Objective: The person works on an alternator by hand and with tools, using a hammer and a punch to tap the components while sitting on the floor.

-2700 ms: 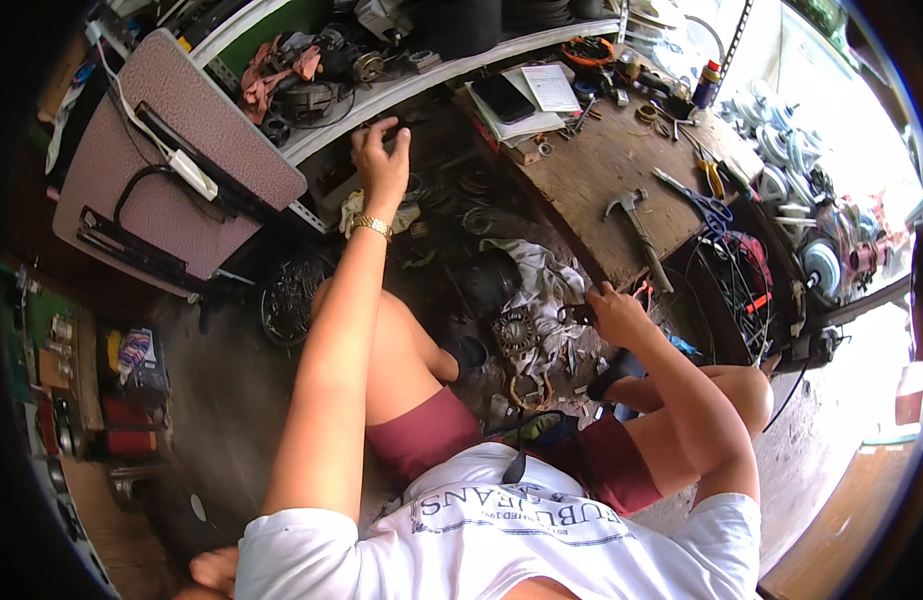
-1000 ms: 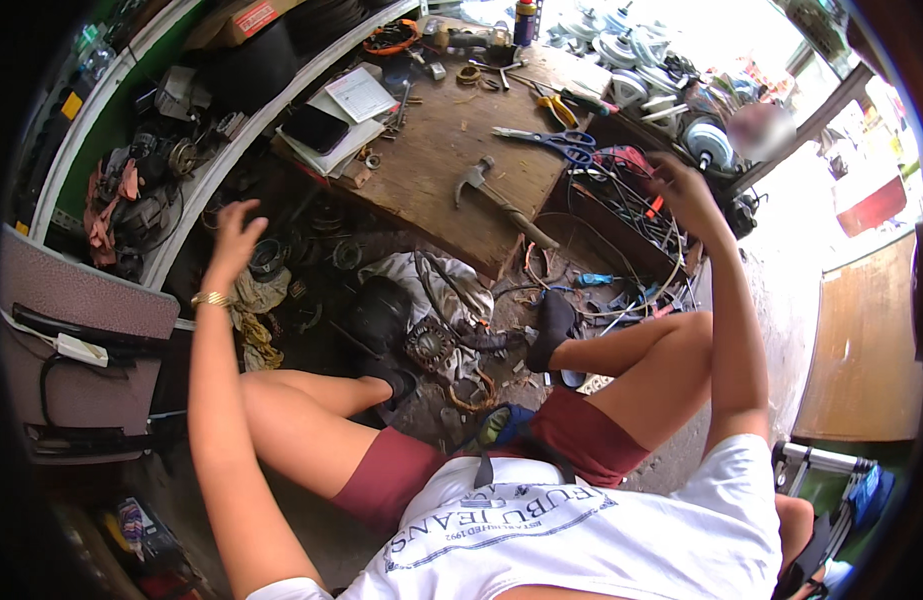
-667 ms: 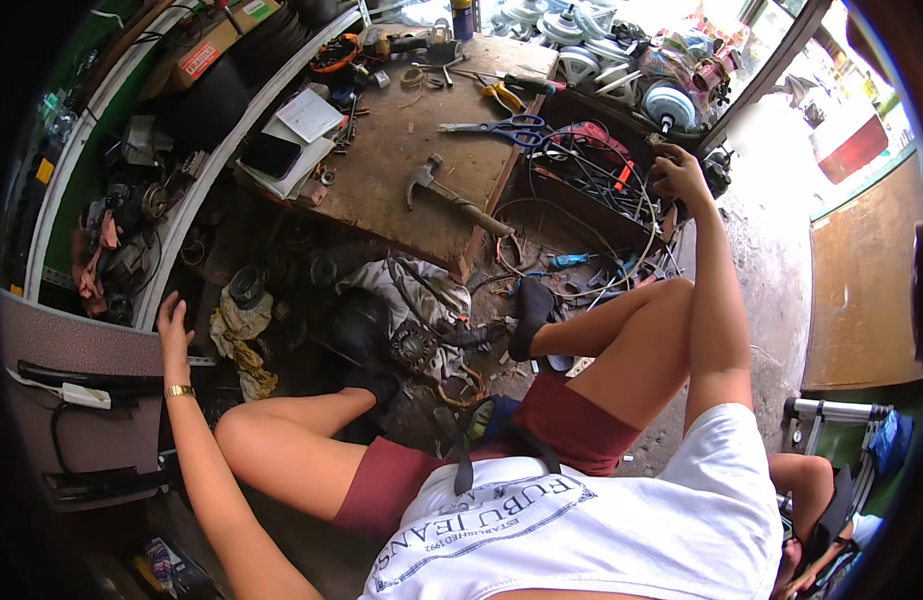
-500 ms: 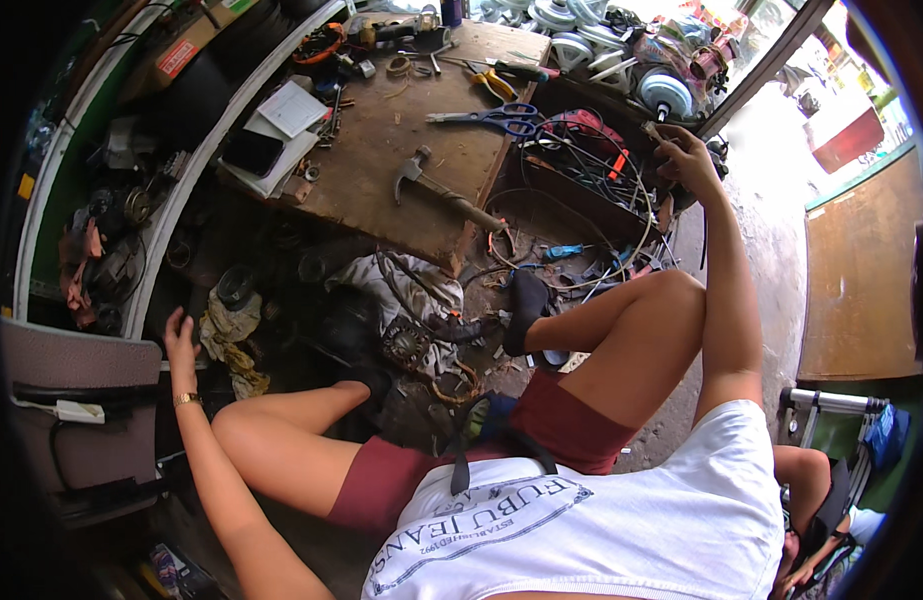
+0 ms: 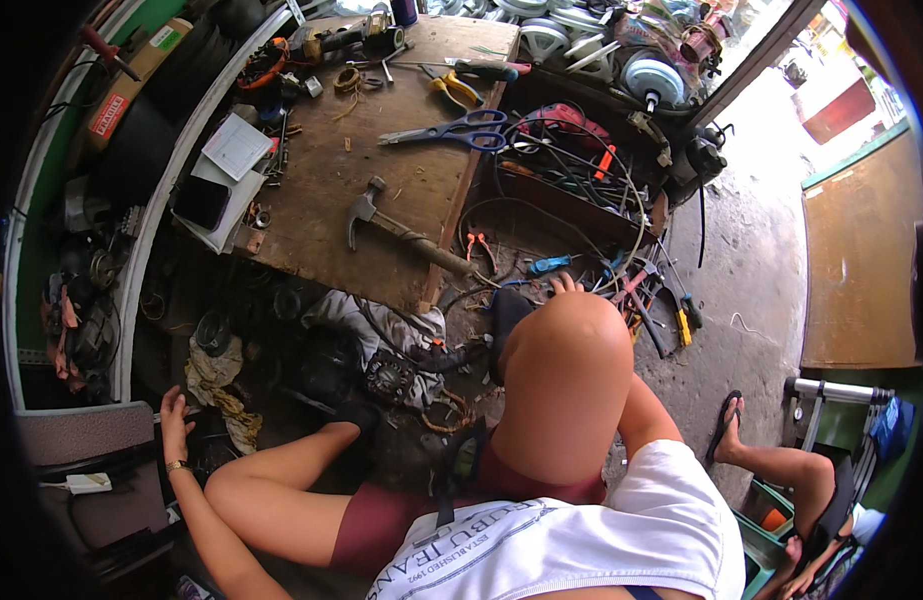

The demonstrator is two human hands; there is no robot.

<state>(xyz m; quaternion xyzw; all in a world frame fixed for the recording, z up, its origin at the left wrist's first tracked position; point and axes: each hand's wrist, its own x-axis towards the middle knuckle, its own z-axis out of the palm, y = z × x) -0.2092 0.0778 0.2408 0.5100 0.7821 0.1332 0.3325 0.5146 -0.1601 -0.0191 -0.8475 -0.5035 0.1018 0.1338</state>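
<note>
My right hand (image 5: pixel 564 286) reaches down past my raised right knee, which hides most of it. Its fingertips show apart, close to a blue-handled tool (image 5: pixel 549 265) and a cluster of hand tools on the floor, among them a red-handled tool (image 5: pixel 636 288). My left hand (image 5: pixel 175 425) hangs open and empty beside my left knee, near a crumpled yellowish rag (image 5: pixel 214 375). On the wooden bench (image 5: pixel 321 235) lie a claw hammer (image 5: pixel 401 228), blue-handled scissors (image 5: pixel 451 132), yellow-handled pliers (image 5: pixel 455 88) and a screwdriver (image 5: pixel 486 68).
A wooden tool box (image 5: pixel 571 195) with cables stands right of the bench. Left are a metal shelf (image 5: pixel 146 270) and a grey chair (image 5: pixel 86 450). A motor part (image 5: pixel 388 375) lies between my legs. At right sits another person, whose sandalled foot (image 5: pixel 726 425) shows.
My right hand has dropped from the tool box's far corner, where it pinched a small pale piece, to the floor behind my knee. My left hand is slightly lower; the view has shifted.
</note>
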